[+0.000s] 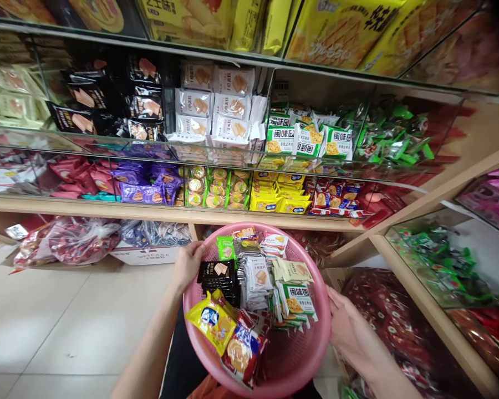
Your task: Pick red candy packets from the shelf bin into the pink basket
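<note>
1 pink basket [289, 363] between left hand [190, 265] and right hand [349, 324], fingers of both clamped on its rim [324, 338]; inside, 1 black packet stack [218, 280], 1 bright-green packet [223, 246].

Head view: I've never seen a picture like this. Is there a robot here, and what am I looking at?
No robot here: these are a person's own bare hands. The single picture comes from a camera worn on that person's head, looking forward and down.

The left hand and right hand hold opposite sides of a round pink basket. In it lie wrapped snacks: black packets, white packets, green-and-white packets, a yellow packet and red ones, among others.

Beyond it, shelves with clear dividers hold more packets, sorted by kind. A tiled floor shows at the lower left.
</note>
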Available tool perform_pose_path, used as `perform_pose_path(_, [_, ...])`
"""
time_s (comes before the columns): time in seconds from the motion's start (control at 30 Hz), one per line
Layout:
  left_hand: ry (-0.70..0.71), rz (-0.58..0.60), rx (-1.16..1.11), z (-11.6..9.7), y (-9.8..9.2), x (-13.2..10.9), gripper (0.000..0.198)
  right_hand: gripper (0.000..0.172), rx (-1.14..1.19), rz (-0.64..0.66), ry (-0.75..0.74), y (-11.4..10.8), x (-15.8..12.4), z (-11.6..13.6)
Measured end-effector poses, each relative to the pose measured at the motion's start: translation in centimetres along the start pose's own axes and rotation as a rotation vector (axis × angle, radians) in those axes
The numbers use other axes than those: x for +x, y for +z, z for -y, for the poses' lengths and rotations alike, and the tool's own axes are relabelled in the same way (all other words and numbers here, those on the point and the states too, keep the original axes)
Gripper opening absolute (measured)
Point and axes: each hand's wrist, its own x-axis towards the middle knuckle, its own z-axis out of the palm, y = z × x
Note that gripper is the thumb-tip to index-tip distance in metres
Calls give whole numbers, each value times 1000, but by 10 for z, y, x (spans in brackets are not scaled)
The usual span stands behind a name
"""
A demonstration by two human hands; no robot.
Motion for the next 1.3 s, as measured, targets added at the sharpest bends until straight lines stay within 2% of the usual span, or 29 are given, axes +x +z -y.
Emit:
perform_pose_path(0.27, [-1,-5,17,-4,-10,-13,36,34,-75,8,53,-5,-9,2])
perform_pose_path(0.43, [-27,-67,-3,-2,-31,-30,36,34,-191,46,26,-1,-11,9])
perform_pose_path(0.53, [-49,-119,-3,-2,-54,-43,37,36,-229,95,33,18,-11,12])
perform_pose_path(0.7, [-128,-217,-9,10,-106,-67,40,42,-291,279,28,70,-10,0])
perform_pose_path(0.87, [-238,-313,-21,35,-159,-98,46,43,-226,485,125,123,6,-32])
perform_pose_path(1.0, [-364,-425,-19,61,-194,-123,49,44,-198,595,195,161,26,-66])
perform_pose_path(1.17, [-513,-528,-53,99,-224,-146,44,40,-252,590,242,203,59,-122])
perform_pose_path(1.3, [-575,-586,-105,140,-239,-157,40,41,-357,535,281,223,96,-175])
